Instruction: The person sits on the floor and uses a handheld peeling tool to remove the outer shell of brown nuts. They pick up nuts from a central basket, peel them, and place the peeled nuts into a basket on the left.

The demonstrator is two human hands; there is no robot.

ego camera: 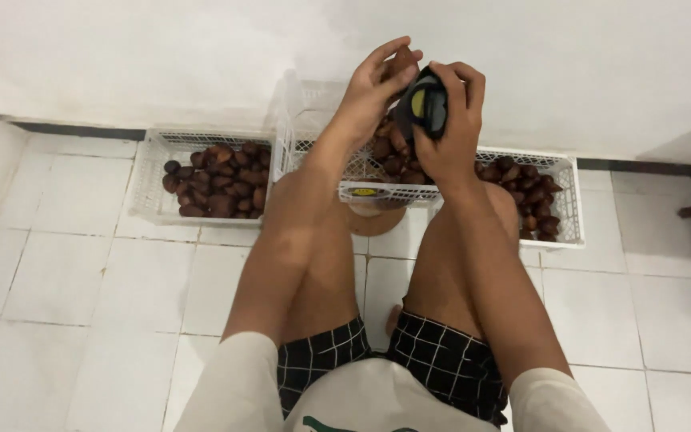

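Small dark pouch w/ yellow patch [428,106] is gripped by right hand [451,120]; brown scaly fruit [400,62] pinched in left hand [371,88] fingers, above white plastic crate [563,200].

- One view only, from a camera worn on the person's head; it looks steeply down and forward over the lap toward the wall [161,48]
- The raised hands sit near, at upper centre; the white crates [153,172] lie farther off on the tiled floor [81,280]
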